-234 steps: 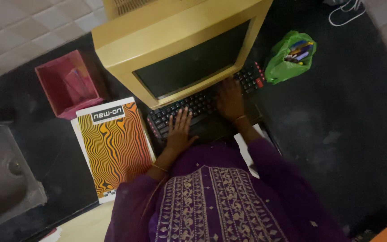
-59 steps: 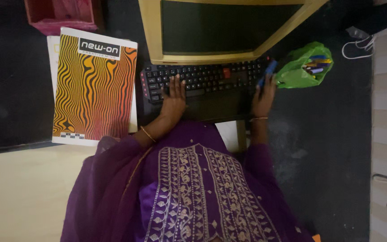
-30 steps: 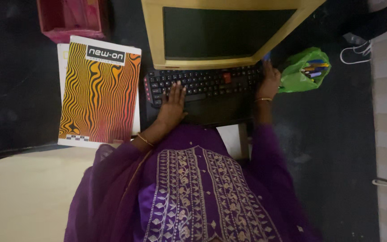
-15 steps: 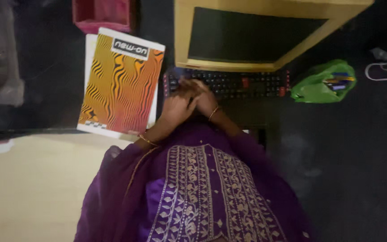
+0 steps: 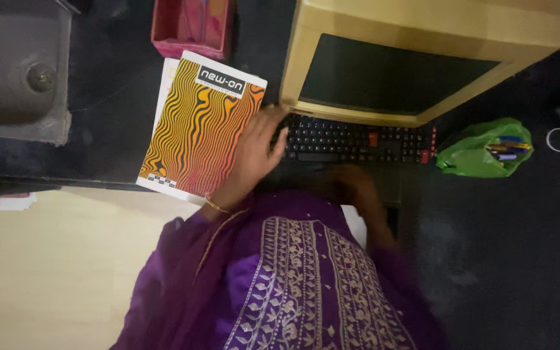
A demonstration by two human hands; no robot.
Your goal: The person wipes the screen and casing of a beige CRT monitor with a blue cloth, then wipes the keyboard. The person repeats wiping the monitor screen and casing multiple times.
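Left hand (image 5: pixel 258 150) spread flat over near-left corner of black keyboard (image 5: pixel 358 139), beside striped orange book (image 5: pixel 199 123); right hand (image 5: pixel 351 188) blurred, grip impossible to tell.

Home computer corner, old boxy monitor (image 5: pixel 422 58), keyboard (image 5: pixel 358 139), notebook (image 5: pixel 199 123)

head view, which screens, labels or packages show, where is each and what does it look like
Monitor: behind the keyboard, boxy, beige, dark blank screen.
Book: left of the keyboard under the left hand, orange with black waves and a dark label at its top.
Green bag: right of the keyboard, holding pens.
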